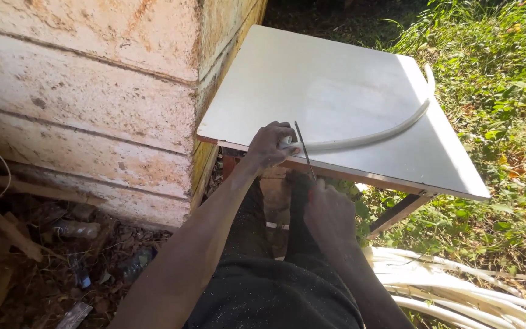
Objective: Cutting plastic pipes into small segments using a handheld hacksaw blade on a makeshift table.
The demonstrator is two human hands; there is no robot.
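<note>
Two hands work at the table's (336,85) near edge. The left hand (269,145) is closed around the near end of a curved white pipe (372,137), pressing it to the tabletop; the end itself is hidden under the fingers. The pipe arcs away toward 2 o'clock. The right hand (329,210), at 5 o'clock from the left, grips a thin blade (304,149) laid across the pipe; its handle is hidden. More pipes (458,286) lie at 4 o'clock, cut off by the frame.

White pipe (372,137), white tabletop (336,79), green grass (494,73).
</note>
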